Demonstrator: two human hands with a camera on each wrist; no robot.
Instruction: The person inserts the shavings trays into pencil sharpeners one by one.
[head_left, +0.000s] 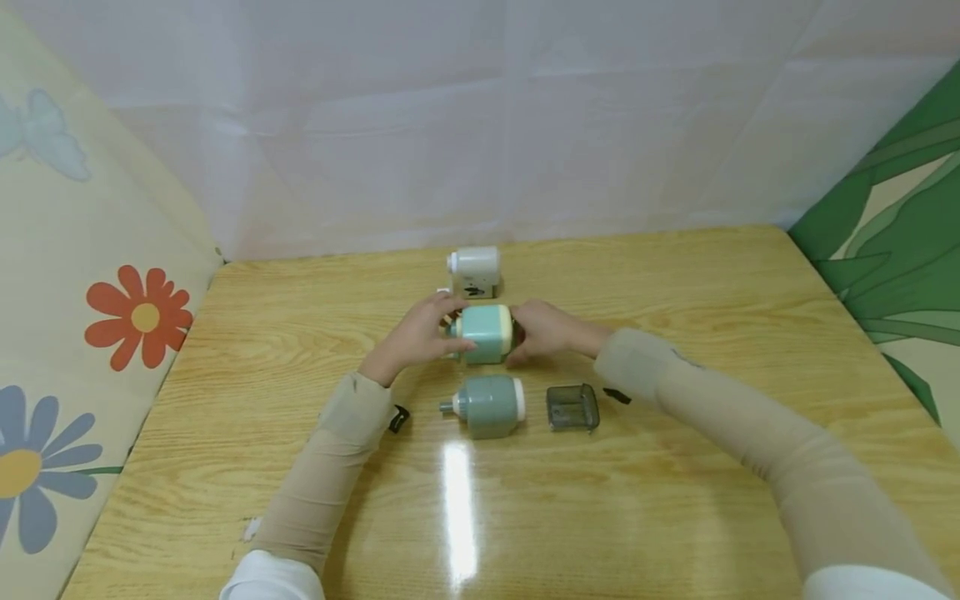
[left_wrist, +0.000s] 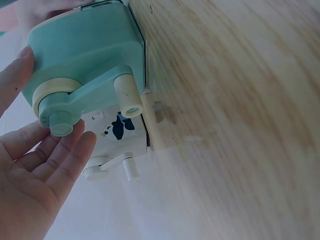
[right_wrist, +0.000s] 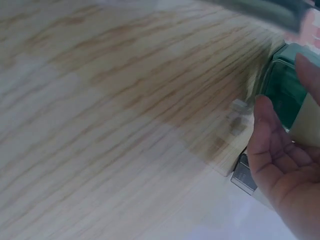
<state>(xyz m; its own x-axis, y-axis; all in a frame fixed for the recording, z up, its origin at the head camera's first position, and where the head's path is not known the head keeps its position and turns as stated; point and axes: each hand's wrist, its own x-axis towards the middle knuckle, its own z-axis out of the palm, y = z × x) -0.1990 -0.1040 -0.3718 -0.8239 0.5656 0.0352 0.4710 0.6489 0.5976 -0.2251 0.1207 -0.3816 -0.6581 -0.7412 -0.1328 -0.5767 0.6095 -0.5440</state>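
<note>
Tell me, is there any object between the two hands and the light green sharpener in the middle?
Nothing visible. The left hand and the right hand already touch the middle sharpener from both sides.

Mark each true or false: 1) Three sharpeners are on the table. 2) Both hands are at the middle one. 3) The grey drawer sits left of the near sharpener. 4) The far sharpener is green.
1) True: white sharpener, middle sharpener, near sharpener.
2) True: left hand and right hand flank it.
3) False: the drawer lies to its right.
4) False: it is white.
</note>
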